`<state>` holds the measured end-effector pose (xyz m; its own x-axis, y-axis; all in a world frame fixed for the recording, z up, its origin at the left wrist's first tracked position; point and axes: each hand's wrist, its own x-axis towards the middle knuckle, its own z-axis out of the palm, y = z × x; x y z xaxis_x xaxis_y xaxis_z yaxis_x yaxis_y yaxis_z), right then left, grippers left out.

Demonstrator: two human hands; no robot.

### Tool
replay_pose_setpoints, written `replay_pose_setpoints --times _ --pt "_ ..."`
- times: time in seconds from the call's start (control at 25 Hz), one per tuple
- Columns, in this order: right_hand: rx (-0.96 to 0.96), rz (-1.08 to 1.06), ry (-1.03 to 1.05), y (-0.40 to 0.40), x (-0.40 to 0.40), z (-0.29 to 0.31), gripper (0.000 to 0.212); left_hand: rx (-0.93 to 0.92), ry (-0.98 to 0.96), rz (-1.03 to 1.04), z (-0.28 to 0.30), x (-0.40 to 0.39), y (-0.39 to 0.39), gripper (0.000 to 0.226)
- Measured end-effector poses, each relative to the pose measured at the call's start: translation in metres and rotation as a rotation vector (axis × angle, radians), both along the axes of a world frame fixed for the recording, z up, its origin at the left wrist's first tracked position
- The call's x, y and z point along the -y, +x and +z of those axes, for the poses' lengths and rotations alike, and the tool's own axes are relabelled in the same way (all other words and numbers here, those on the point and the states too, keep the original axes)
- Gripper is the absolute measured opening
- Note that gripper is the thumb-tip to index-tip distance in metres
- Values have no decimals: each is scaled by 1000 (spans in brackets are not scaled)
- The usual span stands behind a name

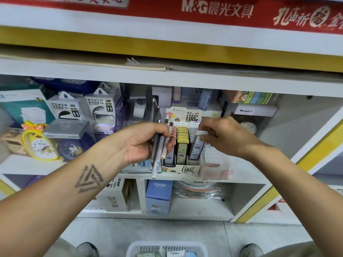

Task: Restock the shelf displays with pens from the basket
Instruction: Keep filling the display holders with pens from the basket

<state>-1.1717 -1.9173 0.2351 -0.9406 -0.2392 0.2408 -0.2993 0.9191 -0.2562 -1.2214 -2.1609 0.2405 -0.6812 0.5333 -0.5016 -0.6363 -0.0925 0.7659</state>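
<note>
My left hand (143, 141) grips a bunch of several pens (160, 145), white and grey, held upright in front of the shelf. My right hand (220, 135) pinches a slim blue-and-white lead case (198, 145) at the right row of a cardboard display box (181, 168) marked "0.7mm/HB 100". The box holds rows of pink, yellow and dark cases. A white plastic basket (167, 247) with small packs sits on the floor between my feet.
Power bank boxes (66, 108), a yellow duck clock (37, 141) and a grey box fill the shelf to the left. A clear plastic holder (213, 164) stands right of the display. Below are a blue CRUHRE box (158, 195) and a DIY box (115, 199).
</note>
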Motion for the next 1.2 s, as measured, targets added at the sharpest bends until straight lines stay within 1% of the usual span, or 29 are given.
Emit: replay_pose_setpoints --times 0.08,0.16,0.24,0.28,0.36,0.4,0.44,0.48,0.56,0.6,0.64,0.72,0.8,0.88,0.92,0.96,1.0,1.04,1.12,1.2 --pt "-54 58 50 0 5 -5 4 -2 9 -8 0 -2 2 14" --pt "-48 85 86 1 11 -12 9 -7 4 -21 1 -4 3 14" --pt "-12 50 93 2 14 -17 12 3 3 -38 2 -5 6 17" --pt "-26 22 108 2 15 -18 11 8 6 -47 2 -5 7 18" --pt "-110 -30 152 1 15 -18 9 8 13 -66 2 -8 9 20" --pt "-148 -60 138 1 15 -17 8 8 19 -73 1 -9 10 21" --pt "-157 -93 63 0 16 -15 8 8 25 -79 1 -10 11 24" --pt "-123 -129 -103 -1 17 -12 9 3 30 -85 0 -11 11 25" --pt "96 -162 -647 -2 23 -4 11 -12 43 -99 0 -14 12 26" --pt "207 -157 -878 -1 27 -1 16 -21 52 -102 0 -15 13 25" --pt "269 -149 -1020 -1 30 0 21 -29 60 -105 1 -16 14 24" --pt "301 -158 -1179 -1 35 1 27 -48 72 -128 3 -19 16 23" --pt "294 -169 -1306 -2 33 5 22 -69 93 -164 5 -23 19 27" --pt "197 -226 -1394 -4 19 13 15 -70 114 -160 6 -27 20 32" --pt "99 -278 -1385 -4 8 18 13 -71 121 -142 7 -28 19 37" --pt "-18 -332 -1319 -4 -3 21 10 -77 122 -123 7 -29 18 41" --pt "-125 -376 -1204 -3 -14 23 8 -87 116 -108 7 -29 17 42" --pt "-198 -404 -1062 -3 -24 23 7 -96 106 -95 7 -31 16 37" --pt "-236 -406 -785 -3 -36 17 8 -89 88 -70 7 -34 13 19" --pt "-215 -366 -570 -1 -42 6 8 -69 74 -45 6 -39 13 13"
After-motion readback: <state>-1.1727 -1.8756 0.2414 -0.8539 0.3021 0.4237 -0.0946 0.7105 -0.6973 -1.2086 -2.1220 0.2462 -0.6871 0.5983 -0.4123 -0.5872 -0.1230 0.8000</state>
